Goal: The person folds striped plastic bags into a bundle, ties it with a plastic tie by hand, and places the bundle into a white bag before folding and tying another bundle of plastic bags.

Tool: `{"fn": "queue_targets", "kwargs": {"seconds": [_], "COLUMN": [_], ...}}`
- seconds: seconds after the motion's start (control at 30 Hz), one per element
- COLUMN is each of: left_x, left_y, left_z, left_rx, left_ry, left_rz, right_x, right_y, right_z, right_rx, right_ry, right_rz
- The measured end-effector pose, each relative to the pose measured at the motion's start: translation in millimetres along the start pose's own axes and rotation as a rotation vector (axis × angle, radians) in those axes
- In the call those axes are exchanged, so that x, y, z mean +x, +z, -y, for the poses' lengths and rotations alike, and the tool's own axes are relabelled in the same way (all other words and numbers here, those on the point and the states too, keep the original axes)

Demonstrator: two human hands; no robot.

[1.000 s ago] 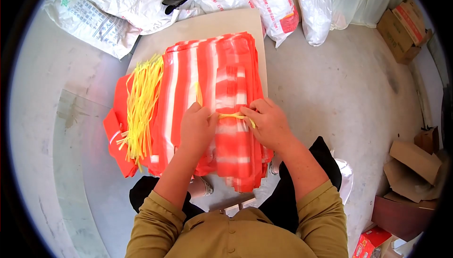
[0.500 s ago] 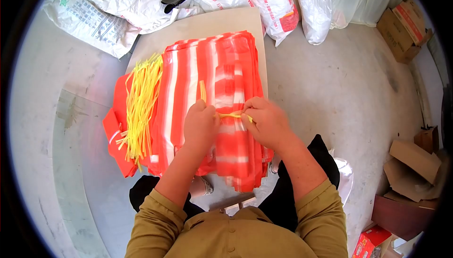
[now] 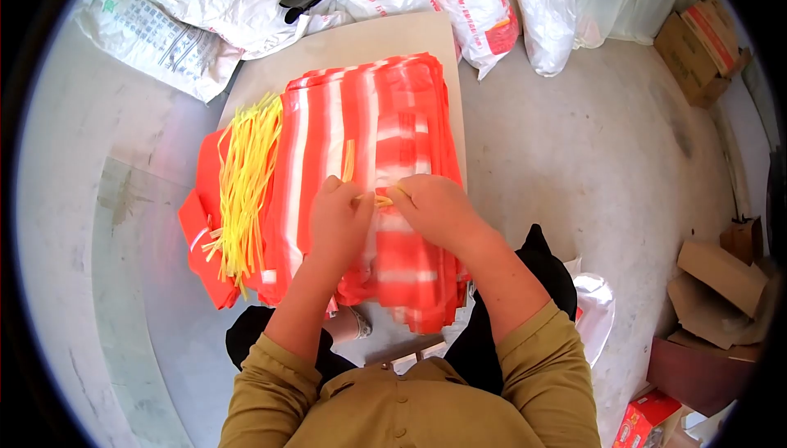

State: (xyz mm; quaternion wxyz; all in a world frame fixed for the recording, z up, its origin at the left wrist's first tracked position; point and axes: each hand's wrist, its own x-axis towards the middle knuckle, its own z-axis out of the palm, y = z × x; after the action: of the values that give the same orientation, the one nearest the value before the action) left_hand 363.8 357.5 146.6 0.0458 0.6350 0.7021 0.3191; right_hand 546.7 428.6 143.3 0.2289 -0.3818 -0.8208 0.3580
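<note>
My left hand (image 3: 339, 220) is closed on a yellow strip (image 3: 349, 161), whose loose end sticks up past the fingers. My right hand (image 3: 433, 209), also closed, pinches the same strip close to the left hand, and a short stretch shows between them. Under the hands lies a folded bundle of red-and-white striped plastic (image 3: 406, 263), with the strip across its middle. It rests on a large stack of striped plastic sheets or bags (image 3: 311, 145); which of these I cannot tell. A bunch of yellow strips (image 3: 244, 190) is draped over the stack's left side.
The stack sits on a beige board (image 3: 344, 42). Stuffed white sacks (image 3: 176, 42) line the far side. Cardboard boxes (image 3: 697, 54) stand at right, with an open carton (image 3: 721, 292) nearer. Folded red plastic (image 3: 197, 222) hangs at the left edge.
My right hand has moved left, close to my left hand, and the strip between them has shortened. The left hand has shifted slightly left.
</note>
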Motion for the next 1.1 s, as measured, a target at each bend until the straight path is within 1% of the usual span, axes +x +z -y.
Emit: {"fn": "queue_targets", "kwargs": {"seconds": [0.03, 0.13, 0.23, 0.33, 0.4, 0.47, 0.53, 0.57, 0.67, 0.77, 0.87, 0.9, 1.0, 1.03, 1.1], "left_x": [-0.3, -2.6, -2.7, 1.9, 2.0, 0.3, -2.4, -5.6, -6.1, -7.4, -4.9, -7.4, 0.2, 0.4, 3.0], "left_y": [-2.7, -12.4, -14.0, -14.6, -18.4, -16.6, -9.4, -10.5, -3.2, -2.1, -9.2, -11.8, -14.5, -11.6, -8.9], "left_z": [1.7, -7.0, -24.7, -33.2, -47.3, -44.4, -16.6, -8.6, -4.9, -17.3, -20.0, -19.1, -25.7, -37.0, -34.7], "left_rx": [-0.030, -0.050, -0.124, 0.112, -0.167, -0.221, -0.047, 0.002, -0.004, -0.004, 0.034, 0.066, 0.051, 0.015, -0.002], "left_ry": [-0.019, 0.021, 0.179, 0.438, 0.059, 0.063, 0.450, 0.430, 0.281, 0.301, 0.463, 0.518, 0.476, 0.311, 0.289], "left_rz": [-0.003, 0.007, -0.018, 0.054, 0.099, -0.035, -0.347, -0.282, -0.135, -0.339, -0.514, -0.497, -0.109, -0.081, -0.009], "right_x": [0.0, -1.5, -1.4, -0.8, 0.1, 1.3, 0.9, 0.7, -1.2, -2.2, -2.0, -1.4, 0.1, -1.2, -1.1], "right_y": [0.3, -0.6, 2.8, 15.2, 20.4, 21.0, 10.1, 5.7, 2.0, 2.3, 1.7, 3.7, 9.2, 6.6, 5.8], "right_z": [1.5, 6.3, 9.7, 4.9, 0.0, -2.5, 5.9, 10.0, 11.5, 10.2, 9.4, 7.0, 3.8, 7.3, 6.7], "right_rx": [-0.011, -0.045, -0.098, -0.092, -0.069, -0.051, -0.038, -0.032, 0.036, 0.059, 0.091, 0.081, 0.077, 0.093, 0.112], "right_ry": [0.007, -0.002, 0.002, -0.028, -0.051, -0.063, 0.010, 0.045, 0.039, 0.049, 0.058, 0.051, 0.040, 0.049, 0.035], "right_rz": [-0.003, 0.007, 0.001, -0.058, -0.087, -0.089, -0.037, -0.008, -0.026, -0.039, -0.035, -0.034, -0.020, -0.012, -0.021]}}
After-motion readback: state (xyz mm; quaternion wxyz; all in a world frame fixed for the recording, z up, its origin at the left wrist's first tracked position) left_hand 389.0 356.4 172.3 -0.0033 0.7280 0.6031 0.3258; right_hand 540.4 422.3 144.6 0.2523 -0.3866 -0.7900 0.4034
